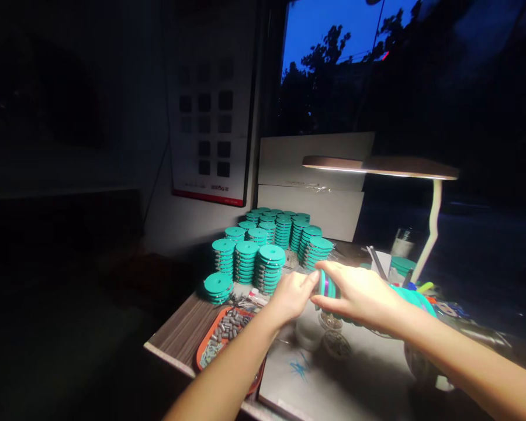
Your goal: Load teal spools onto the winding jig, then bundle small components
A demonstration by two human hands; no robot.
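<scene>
My right hand (355,289) is wrapped round a teal spool (326,285) with a purple band, held on edge above the table. Closed at the spool's left side, my left hand (291,292) has its thumb and fingertips against it. Behind the hands stand several stacks of teal spools (272,254). Below my left forearm lies an orange tray (201,342) of small metal cylinders and pale pieces. Under the spool are a white round container (309,333) and small dishes (336,344).
A desk lamp (379,166) arches over the right side, its stand (429,234) behind my right forearm. Pens, scissors and more teal spools (414,299) lie there. White panels (309,207) stand at the back. The table's left edge (169,358) shows near the tray.
</scene>
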